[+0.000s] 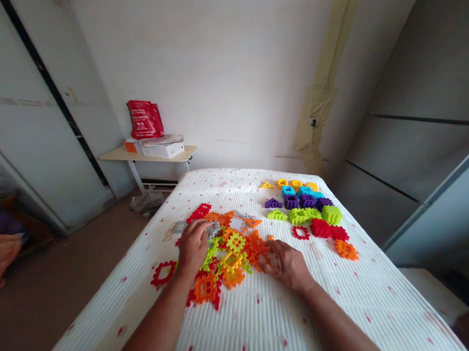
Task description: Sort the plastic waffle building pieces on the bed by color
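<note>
A loose, mixed heap of flat interlocking plastic pieces lies on the white padded bed cover [256,312]. My left hand [194,245] is at its left side, fingers curled beside a grey piece [214,229]; what they hold is hidden. At the heap's right edge, my right hand [290,264] has thumb and fingers apart, touching the orange pieces [255,247]. Between the hands lie a yellow-green window piece [236,242] and a yellow piece [231,262]. Nearer me are an orange window piece [205,288] and a red square frame [163,273].
Colour-sorted stacks stand at the right: yellow [296,184], blue [288,191], purple [307,201], green [331,214], red [322,228] and orange [346,250]. Beyond the bed, a small table [118,154] bears a red bag [143,119] and a white box [163,149].
</note>
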Action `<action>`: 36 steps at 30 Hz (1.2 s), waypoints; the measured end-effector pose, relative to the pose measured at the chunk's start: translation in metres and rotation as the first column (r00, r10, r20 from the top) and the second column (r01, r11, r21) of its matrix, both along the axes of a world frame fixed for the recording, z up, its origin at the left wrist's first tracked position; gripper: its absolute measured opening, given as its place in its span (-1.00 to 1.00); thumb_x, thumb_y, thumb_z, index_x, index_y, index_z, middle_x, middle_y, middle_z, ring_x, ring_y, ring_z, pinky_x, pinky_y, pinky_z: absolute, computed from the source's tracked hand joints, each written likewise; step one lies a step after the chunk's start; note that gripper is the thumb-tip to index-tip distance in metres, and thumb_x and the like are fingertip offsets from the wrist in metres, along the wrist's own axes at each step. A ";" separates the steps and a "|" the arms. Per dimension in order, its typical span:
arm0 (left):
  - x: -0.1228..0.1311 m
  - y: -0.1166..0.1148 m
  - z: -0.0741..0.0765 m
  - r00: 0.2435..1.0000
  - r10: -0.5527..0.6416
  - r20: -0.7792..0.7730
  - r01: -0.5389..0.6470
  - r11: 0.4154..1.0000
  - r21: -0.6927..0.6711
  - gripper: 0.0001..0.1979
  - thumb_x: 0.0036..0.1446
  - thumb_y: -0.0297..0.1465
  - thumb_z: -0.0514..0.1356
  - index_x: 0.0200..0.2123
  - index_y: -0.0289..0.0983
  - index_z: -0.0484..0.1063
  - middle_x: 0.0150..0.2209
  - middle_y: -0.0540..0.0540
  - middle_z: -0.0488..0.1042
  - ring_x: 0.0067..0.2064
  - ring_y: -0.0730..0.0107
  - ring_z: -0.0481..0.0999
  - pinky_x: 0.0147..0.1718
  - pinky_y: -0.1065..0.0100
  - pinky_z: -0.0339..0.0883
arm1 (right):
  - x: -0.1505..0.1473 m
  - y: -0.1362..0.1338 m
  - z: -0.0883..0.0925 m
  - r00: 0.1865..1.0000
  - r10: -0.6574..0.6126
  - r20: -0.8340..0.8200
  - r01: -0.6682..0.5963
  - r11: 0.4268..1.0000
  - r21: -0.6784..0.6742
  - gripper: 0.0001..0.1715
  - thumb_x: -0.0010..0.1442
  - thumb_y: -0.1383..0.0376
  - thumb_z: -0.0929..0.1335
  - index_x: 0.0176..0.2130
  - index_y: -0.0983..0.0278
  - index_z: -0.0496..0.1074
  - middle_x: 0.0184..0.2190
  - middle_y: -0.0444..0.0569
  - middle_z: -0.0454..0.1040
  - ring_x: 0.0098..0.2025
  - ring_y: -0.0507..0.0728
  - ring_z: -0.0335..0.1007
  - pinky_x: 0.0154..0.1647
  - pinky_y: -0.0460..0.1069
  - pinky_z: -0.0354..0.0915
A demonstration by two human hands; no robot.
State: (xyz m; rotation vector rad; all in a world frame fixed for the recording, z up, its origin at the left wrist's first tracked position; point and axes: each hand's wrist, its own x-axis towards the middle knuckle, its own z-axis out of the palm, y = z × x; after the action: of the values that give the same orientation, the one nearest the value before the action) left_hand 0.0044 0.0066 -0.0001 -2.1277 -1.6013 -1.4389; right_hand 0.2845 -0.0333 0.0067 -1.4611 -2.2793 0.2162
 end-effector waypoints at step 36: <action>0.113 -0.040 0.001 0.988 -0.118 -0.104 0.094 0.974 -0.205 -0.91 0.04 -0.46 0.09 -0.47 -0.23 0.36 -0.45 -0.06 0.43 -0.34 0.33 0.41 -0.29 0.34 0.25 | 0.029 0.011 0.001 0.921 -0.035 -0.388 -0.070 0.965 -0.252 -0.80 0.08 0.21 0.33 -0.34 0.31 0.41 -0.46 -0.14 0.42 -0.44 0.00 0.26 -0.43 -0.12 0.17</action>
State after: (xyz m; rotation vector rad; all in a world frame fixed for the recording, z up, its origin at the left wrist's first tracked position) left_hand 0.1172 -0.0332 0.0013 -2.3925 -1.6760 -1.2012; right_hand 0.3139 -0.0220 0.0073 -1.3700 -1.9909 0.7704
